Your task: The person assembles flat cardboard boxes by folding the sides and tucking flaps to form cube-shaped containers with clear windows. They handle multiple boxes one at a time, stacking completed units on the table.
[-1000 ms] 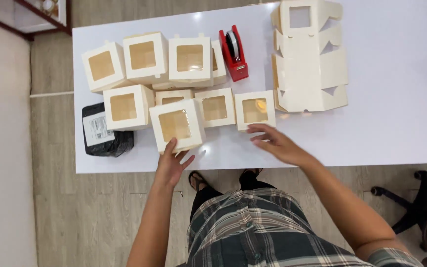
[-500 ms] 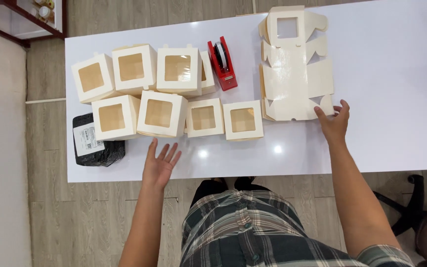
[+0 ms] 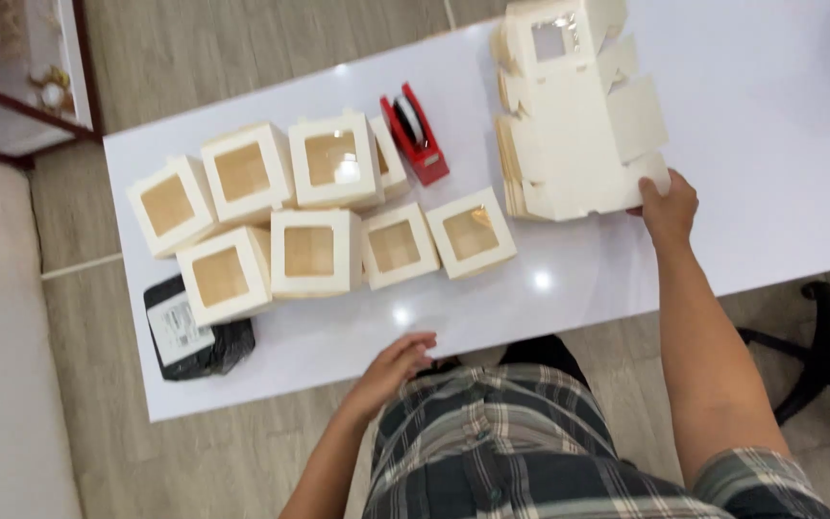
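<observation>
We are now gripping the near right corner of the flat stack [image 3: 573,144] with our right hand [image 3: 669,207], fingers closed on the top sheet's edge, where half a second ago that hand was only lying spread at the corner. Our left hand [image 3: 398,365] is pulled back to the near table edge, close to our body, fingers loosely curled and holding nothing; earlier it was lying flat and spread farther out on the table [image 3: 770,144], and a second ago it was touching a box. The stack is sitting just left of and beyond our right hand, its sheets white with a cut window near the far end. Between our hands, nearer the left one, the built boxes are standing in two rows: the near row [image 3: 338,252] of four just beyond our left hand, the far row [image 3: 261,178] behind it, the boxes touching or nearly so. Each is showing a clear window on top, and through the windows we are seeing only brown insides; we cannot tell whether anything is in them. A red tape dispenser [image 3: 416,135] is sitting beyond the near row, between the far boxes and the stack. A black packet [image 3: 194,332] is lying far left of our left hand at the table edge. Nothing is standing between our right hand and the stack.
</observation>
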